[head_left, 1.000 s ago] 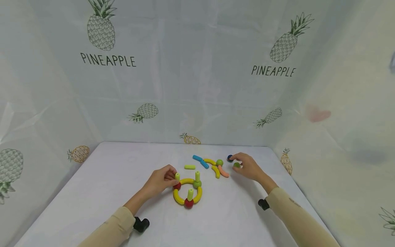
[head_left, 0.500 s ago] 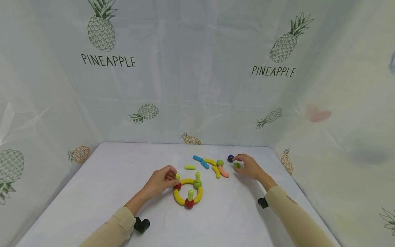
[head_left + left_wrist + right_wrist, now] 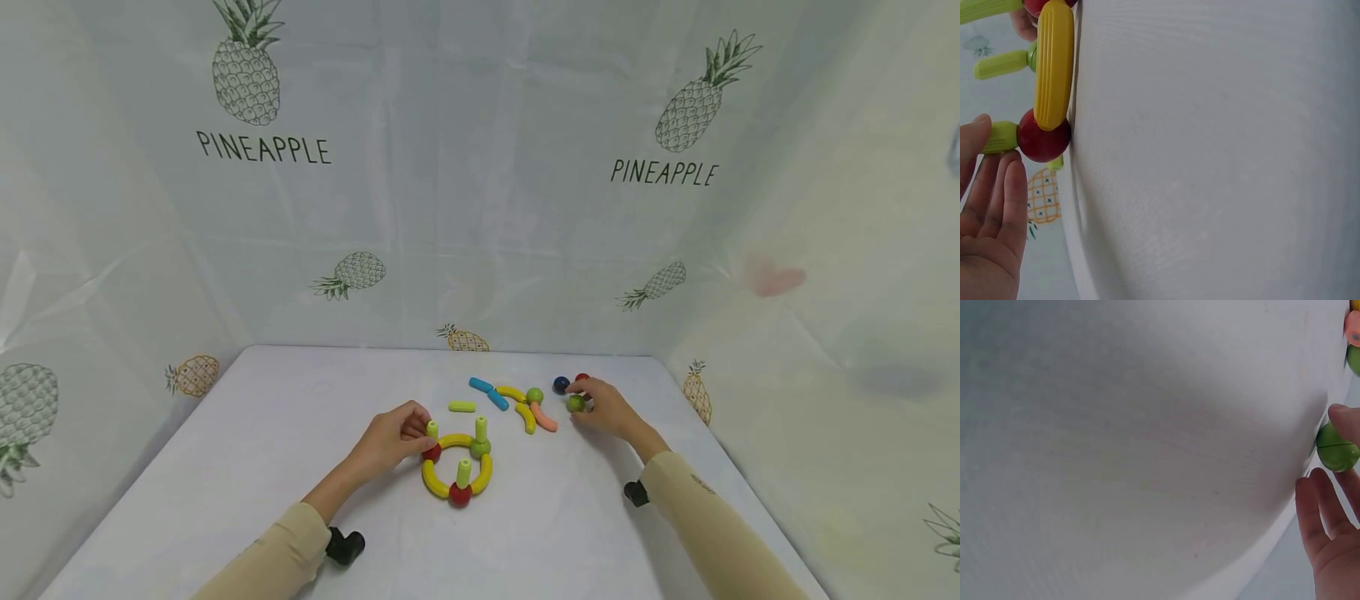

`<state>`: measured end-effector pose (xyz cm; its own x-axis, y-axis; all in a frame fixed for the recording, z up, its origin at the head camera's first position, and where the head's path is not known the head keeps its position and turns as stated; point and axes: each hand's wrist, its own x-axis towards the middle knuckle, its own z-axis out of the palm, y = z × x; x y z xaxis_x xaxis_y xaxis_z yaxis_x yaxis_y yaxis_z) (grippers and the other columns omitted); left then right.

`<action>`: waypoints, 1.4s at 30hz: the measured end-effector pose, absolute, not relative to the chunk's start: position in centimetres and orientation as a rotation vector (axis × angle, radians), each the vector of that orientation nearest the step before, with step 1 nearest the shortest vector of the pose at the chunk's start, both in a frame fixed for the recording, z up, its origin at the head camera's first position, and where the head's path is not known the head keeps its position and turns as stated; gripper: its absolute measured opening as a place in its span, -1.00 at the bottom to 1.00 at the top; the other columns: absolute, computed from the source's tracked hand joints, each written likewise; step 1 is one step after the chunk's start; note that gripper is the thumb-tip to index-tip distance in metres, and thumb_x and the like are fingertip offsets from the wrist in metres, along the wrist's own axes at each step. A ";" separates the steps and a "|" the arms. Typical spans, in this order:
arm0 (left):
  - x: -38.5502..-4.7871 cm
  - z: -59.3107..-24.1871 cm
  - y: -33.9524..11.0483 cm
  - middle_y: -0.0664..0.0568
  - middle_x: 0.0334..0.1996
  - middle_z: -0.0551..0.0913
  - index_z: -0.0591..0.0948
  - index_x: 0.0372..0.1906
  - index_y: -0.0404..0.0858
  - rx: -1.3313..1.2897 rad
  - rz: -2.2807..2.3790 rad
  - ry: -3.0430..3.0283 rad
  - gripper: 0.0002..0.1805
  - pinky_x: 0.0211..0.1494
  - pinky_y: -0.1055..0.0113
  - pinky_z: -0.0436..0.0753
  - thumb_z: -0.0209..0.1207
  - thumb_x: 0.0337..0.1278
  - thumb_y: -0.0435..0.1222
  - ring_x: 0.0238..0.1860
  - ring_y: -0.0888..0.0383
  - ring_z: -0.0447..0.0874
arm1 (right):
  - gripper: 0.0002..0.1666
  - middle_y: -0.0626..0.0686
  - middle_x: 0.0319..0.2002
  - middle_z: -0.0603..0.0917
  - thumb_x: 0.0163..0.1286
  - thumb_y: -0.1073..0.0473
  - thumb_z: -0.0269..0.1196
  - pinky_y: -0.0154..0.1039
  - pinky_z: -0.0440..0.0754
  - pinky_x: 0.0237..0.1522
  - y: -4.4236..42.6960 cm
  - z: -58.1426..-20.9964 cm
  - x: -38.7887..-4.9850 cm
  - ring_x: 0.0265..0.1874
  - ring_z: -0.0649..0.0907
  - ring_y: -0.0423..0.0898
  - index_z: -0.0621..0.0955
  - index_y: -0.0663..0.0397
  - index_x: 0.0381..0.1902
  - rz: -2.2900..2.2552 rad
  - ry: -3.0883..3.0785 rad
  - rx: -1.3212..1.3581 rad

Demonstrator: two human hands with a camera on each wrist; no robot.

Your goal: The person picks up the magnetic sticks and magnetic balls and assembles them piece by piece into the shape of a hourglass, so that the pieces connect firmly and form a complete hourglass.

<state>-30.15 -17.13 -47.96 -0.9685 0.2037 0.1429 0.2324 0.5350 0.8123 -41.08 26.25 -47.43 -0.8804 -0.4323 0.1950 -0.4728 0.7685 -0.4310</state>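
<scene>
My left hand (image 3: 390, 437) pinches an upright light green rod (image 3: 1000, 137) between thumb and fingers. The rod sits in a red ball (image 3: 1044, 135), part of a ring on the table. Curved yellow pieces (image 3: 435, 480) join that ball to a green ball (image 3: 480, 449) and another red ball (image 3: 460, 494), each bearing an upright light green rod (image 3: 481, 429). At the right, my right hand (image 3: 606, 407) has its thumb and a finger on either side of a loose green ball (image 3: 1337, 450). Beyond it lie a dark blue ball (image 3: 561, 384) and a partly hidden red ball (image 3: 582, 378).
Behind the ring lie a light green rod (image 3: 462, 407), blue rods (image 3: 497, 400), yellow curved pieces (image 3: 525, 418), a salmon curved piece (image 3: 543, 417) and a green ball (image 3: 534, 396). A pineapple-print sheet (image 3: 465, 208) hangs behind the white table (image 3: 337, 375).
My right hand has drawn back from the dark blue ball, its fingers closing round the loose green ball. The red ball behind has come into sight. My left hand stays put.
</scene>
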 end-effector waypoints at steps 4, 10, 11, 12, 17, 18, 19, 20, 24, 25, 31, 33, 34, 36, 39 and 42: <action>-30.1 -47.8 -17.1 0.15 -0.21 0.73 0.62 -0.03 -0.08 -0.384 -1.449 -2.724 -0.69 -0.04 0.34 0.76 0.49 0.24 -0.28 -0.17 0.22 0.70 | -0.46 0.13 0.04 0.71 0.30 0.35 0.49 0.00 0.74 0.02 26.3 -47.6 -41.2 -0.08 0.63 0.04 0.65 0.24 0.24 0.753 -2.900 0.699; -30.0 -47.9 -17.1 0.16 -0.20 0.73 0.62 -0.03 -0.08 -0.375 -1.450 -2.727 -0.70 -0.04 0.34 0.76 0.49 0.25 -0.28 -0.16 0.22 0.70 | -0.50 0.10 0.01 0.72 0.34 0.36 0.46 0.03 0.75 0.07 26.4 -47.8 -41.2 -0.06 0.65 0.03 0.66 0.22 0.23 0.772 -2.911 0.649; -30.0 -47.9 -17.1 0.16 -0.20 0.73 0.62 -0.03 -0.08 -0.372 -1.452 -2.728 -0.70 -0.04 0.35 0.76 0.49 0.25 -0.28 -0.16 0.22 0.70 | -0.51 0.10 0.01 0.72 0.35 0.36 0.45 0.03 0.75 0.08 26.5 -47.8 -41.2 -0.05 0.66 0.03 0.66 0.23 0.22 0.774 -2.909 0.651; -30.0 -47.9 -17.1 0.16 -0.20 0.73 0.62 -0.03 -0.08 -0.369 -1.454 -2.728 -0.70 -0.04 0.34 0.76 0.49 0.25 -0.28 -0.16 0.21 0.70 | -0.52 0.10 0.01 0.72 0.35 0.36 0.45 0.04 0.75 0.08 26.5 -47.8 -41.2 -0.05 0.66 0.04 0.66 0.23 0.22 0.775 -2.908 0.651; -30.1 -48.0 -17.2 0.15 -0.20 0.72 0.62 -0.02 -0.08 -0.360 -1.459 -2.729 -0.70 -0.04 0.35 0.76 0.49 0.25 -0.27 -0.16 0.22 0.69 | -0.55 0.12 0.00 0.73 0.36 0.37 0.43 0.05 0.75 0.08 26.6 -47.8 -41.2 -0.06 0.68 0.06 0.67 0.23 0.20 0.800 -2.909 0.644; -30.1 -48.0 -17.2 0.15 -0.19 0.72 0.62 -0.02 -0.09 -0.361 -1.458 -2.729 -0.70 -0.04 0.35 0.76 0.49 0.25 -0.27 -0.16 0.21 0.69 | -0.55 0.12 0.00 0.73 0.36 0.36 0.43 0.04 0.75 0.08 26.6 -47.9 -41.1 -0.06 0.68 0.06 0.67 0.23 0.20 0.801 -2.910 0.636; -30.1 -48.0 -17.2 0.15 -0.19 0.72 0.62 -0.02 -0.09 -0.361 -1.459 -2.729 -0.70 -0.04 0.35 0.76 0.49 0.25 -0.28 -0.16 0.21 0.69 | -0.55 0.12 0.00 0.73 0.37 0.36 0.44 0.04 0.75 0.09 26.5 -47.9 -41.1 -0.06 0.68 0.05 0.67 0.22 0.20 0.801 -2.911 0.628; -30.1 -48.0 -17.1 0.15 -0.19 0.72 0.62 -0.02 -0.08 -0.362 -1.460 -2.729 -0.70 -0.04 0.35 0.76 0.49 0.25 -0.27 -0.16 0.21 0.70 | -0.55 0.12 0.00 0.73 0.37 0.35 0.44 0.04 0.75 0.09 26.5 -47.9 -41.1 -0.06 0.69 0.05 0.67 0.22 0.20 0.801 -2.909 0.624; -30.1 -48.0 -17.1 0.16 -0.19 0.72 0.63 -0.02 -0.08 -0.366 -1.453 -2.730 -0.70 -0.03 0.34 0.76 0.49 0.25 -0.26 -0.15 0.22 0.70 | -0.60 0.11 -0.01 0.74 0.38 0.35 0.45 0.02 0.76 0.11 26.1 -47.7 -40.8 -0.05 0.72 0.04 0.68 0.19 0.16 0.840 -2.875 0.610; -30.1 -48.0 -17.1 0.16 -0.19 0.73 0.63 -0.02 -0.07 -0.366 -1.453 -2.729 -0.70 -0.03 0.34 0.76 0.49 0.25 -0.26 -0.15 0.22 0.70 | -0.61 0.13 -0.01 0.74 0.37 0.36 0.45 0.02 0.76 0.10 25.9 -47.5 -40.7 -0.05 0.73 0.05 0.68 0.20 0.14 0.856 -2.856 0.624; -30.1 -47.9 -17.2 0.16 -0.20 0.73 0.63 -0.02 -0.07 -0.382 -1.460 -2.716 -0.70 -0.05 0.35 0.76 0.49 0.25 -0.26 -0.16 0.23 0.70 | -0.63 0.16 -0.01 0.75 0.35 0.38 0.46 -0.02 0.78 0.04 24.2 -46.4 -39.7 -0.06 0.78 0.09 0.67 0.24 0.09 0.942 -2.725 0.742; -30.0 -47.9 -17.3 0.16 -0.19 0.73 0.63 -0.02 -0.08 -0.393 -1.453 -2.712 -0.70 -0.05 0.34 0.77 0.49 0.26 -0.26 -0.16 0.22 0.71 | -0.63 0.13 -0.02 0.76 0.34 0.38 0.47 -0.07 0.79 0.02 23.6 -46.1 -39.3 -0.07 0.79 0.07 0.68 0.23 0.09 0.948 -2.686 0.785; -30.0 -47.9 -17.3 0.17 -0.20 0.73 0.63 -0.02 -0.07 -0.390 -1.449 -2.714 -0.70 -0.05 0.35 0.77 0.49 0.26 -0.26 -0.16 0.22 0.71 | -0.62 0.13 -0.03 0.77 0.34 0.37 0.48 -0.08 0.79 0.01 23.1 -46.0 -39.1 -0.08 0.79 0.06 0.68 0.23 0.09 0.955 -2.672 0.803; -29.9 -47.9 -17.3 0.18 -0.20 0.73 0.63 -0.02 -0.05 -0.378 -1.445 -2.717 -0.70 -0.04 0.35 0.76 0.49 0.25 -0.26 -0.16 0.21 0.71 | -0.61 0.12 -0.04 0.78 0.34 0.36 0.49 -0.10 0.79 0.00 22.2 -45.6 -38.6 -0.09 0.79 0.04 0.69 0.23 0.10 0.977 -2.651 0.833; -29.9 -47.9 -17.2 0.19 -0.19 0.74 0.63 -0.02 -0.03 -0.360 -1.450 -2.714 -0.71 -0.02 0.35 0.77 0.49 0.26 -0.27 -0.15 0.21 0.72 | -0.60 0.10 -0.01 0.79 0.35 0.32 0.49 -0.11 0.79 0.02 20.5 -44.8 -37.7 -0.09 0.78 -0.01 0.69 0.20 0.12 1.030 -2.655 0.845; -29.9 -47.9 -17.2 0.20 -0.18 0.74 0.63 -0.02 -0.01 -0.347 -1.474 -2.703 -0.71 -0.01 0.37 0.76 0.48 0.27 -0.27 -0.13 0.22 0.72 | -0.58 0.06 0.02 0.78 0.37 0.29 0.49 -0.12 0.78 0.05 18.8 -43.9 -36.5 -0.08 0.77 -0.05 0.69 0.18 0.15 1.098 -2.648 0.862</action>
